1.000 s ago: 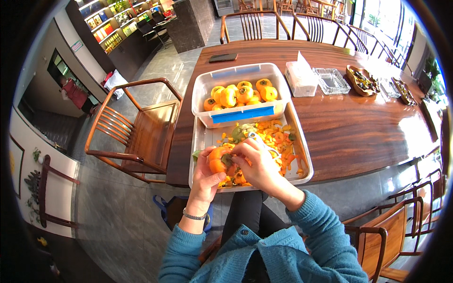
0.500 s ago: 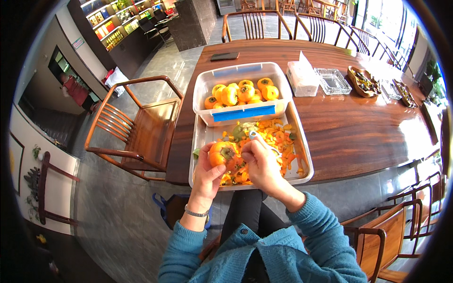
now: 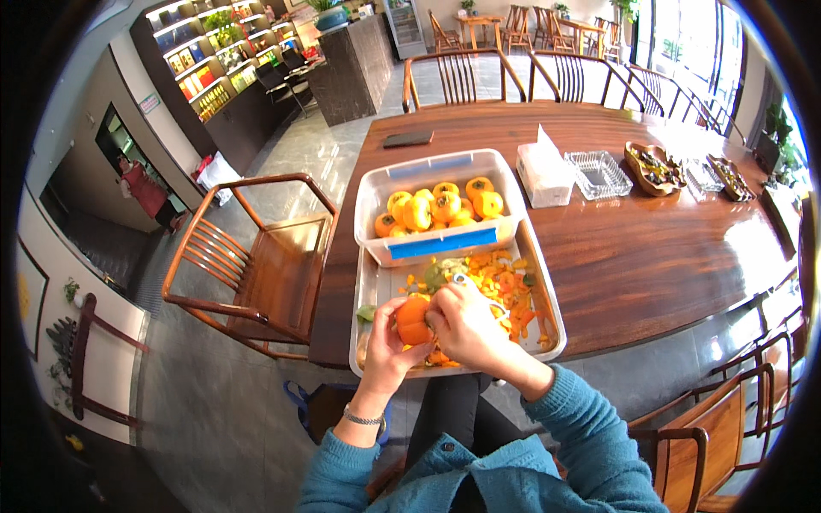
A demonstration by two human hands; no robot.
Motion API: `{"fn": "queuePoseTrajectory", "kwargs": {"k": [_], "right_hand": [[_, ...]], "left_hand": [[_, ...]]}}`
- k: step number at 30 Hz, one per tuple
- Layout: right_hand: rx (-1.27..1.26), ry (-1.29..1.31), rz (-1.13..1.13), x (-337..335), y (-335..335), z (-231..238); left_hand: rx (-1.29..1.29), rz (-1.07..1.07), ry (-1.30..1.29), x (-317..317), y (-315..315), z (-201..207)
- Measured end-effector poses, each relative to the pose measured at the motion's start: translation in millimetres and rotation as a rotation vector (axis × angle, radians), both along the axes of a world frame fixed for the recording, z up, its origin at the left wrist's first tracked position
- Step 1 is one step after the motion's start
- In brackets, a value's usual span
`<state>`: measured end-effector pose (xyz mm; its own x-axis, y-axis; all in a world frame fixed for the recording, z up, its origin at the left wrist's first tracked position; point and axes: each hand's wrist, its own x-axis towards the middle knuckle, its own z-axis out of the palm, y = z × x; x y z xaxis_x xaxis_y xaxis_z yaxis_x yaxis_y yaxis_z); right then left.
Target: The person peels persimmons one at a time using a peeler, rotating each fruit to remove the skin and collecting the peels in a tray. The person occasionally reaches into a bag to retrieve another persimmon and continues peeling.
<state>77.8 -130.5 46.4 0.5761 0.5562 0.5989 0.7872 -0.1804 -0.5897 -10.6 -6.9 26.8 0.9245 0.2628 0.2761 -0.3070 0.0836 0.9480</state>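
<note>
My left hand [image 3: 386, 344] is wrapped round an orange persimmon [image 3: 413, 320], held above the near part of a metal tray [image 3: 366, 295]. Against the fruit's right side are the fingers of my right hand [image 3: 466, 323], closed on a peeler [image 3: 460, 280]. Only its pale, blue-ringed handle end shows clearly; the blade is hidden. Orange peel pieces [image 3: 510, 295] and a greenish heap of leafy tops [image 3: 445, 271] lie in the tray. A clear plastic bin [image 3: 369, 190] of whole persimmons [image 3: 417, 214] rests over the tray's far part.
On the wooden table [image 3: 616, 282] are a dark phone [image 3: 408, 138], a tissue pack [image 3: 545, 175], a clear container [image 3: 599, 175] and a wooden dish [image 3: 656, 168]. A chair [image 3: 256, 265] stands at left. Another person [image 3: 144, 190] is by the far-left doorway.
The persimmon has turned so its leafy top no longer shows. My right hand has come against it. The view has tilted up, and the person at the doorway has changed posture.
</note>
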Motion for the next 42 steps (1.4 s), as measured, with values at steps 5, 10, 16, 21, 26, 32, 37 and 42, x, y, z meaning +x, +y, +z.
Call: {"fn": "queuePoseTrajectory", "kwargs": {"k": [5,10,16,21,26,32,37,42], "right_hand": [[0.097,0.109,-0.003,14,-14,-9],[-0.406,0.013,-0.274,40,-36,-23],[-0.660,0.143,-0.217,51,-38,-31],[-0.336,0.549,-0.078,57,-45,-18],[-0.045,0.834,0.003,58,-56,-5],[0.486,1.151,0.260,50,-53,-4],[0.730,1.255,0.528,33,-47,-7],[0.764,1.251,0.323,3,-25,-11]], "left_hand": [[-0.246,0.086,0.045,2,11,-4],[-0.598,-0.136,0.094,-7,25,-8],[-0.492,-0.106,0.051,-4,23,-7],[-0.415,-0.066,0.110,-6,19,-2],[-0.506,-0.129,0.178,-4,20,-1],[-0.556,-0.164,0.123,7,11,-6],[-0.546,-0.176,0.119,7,5,-1],[-0.513,-0.083,0.080,8,-10,-2]]}}
